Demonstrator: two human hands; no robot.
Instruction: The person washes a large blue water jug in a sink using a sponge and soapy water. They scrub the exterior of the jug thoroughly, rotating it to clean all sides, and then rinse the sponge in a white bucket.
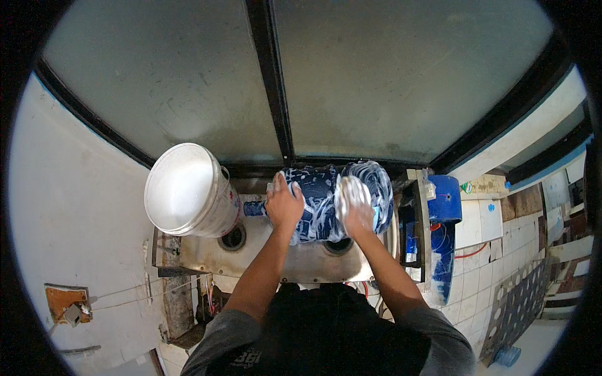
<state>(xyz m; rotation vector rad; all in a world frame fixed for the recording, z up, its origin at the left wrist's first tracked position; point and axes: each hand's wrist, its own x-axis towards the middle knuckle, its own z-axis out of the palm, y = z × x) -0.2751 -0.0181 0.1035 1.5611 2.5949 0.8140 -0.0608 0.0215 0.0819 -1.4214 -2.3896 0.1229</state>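
A large blue plastic water jug (320,188) lies on its side across a metal sink counter (305,268), its neck pointing left, its body streaked with white suds. My left hand (284,202) rests on the jug's shoulder near the neck, with foam about its fingers. Over the jug's right part, my right hand (355,207) presses a foamy sponge or cloth (352,190) against the surface; hand and pad are slightly blurred. What lies beneath the jug is mostly hidden.
At the left end of the counter stands a tilted white plastic bucket (225,211), beside a round drain hole (232,237). Another hole (338,246) shows below the jug. Framed glass panels (414,84) rise behind. Blue plastic containers (443,199) are beyond the right edge.
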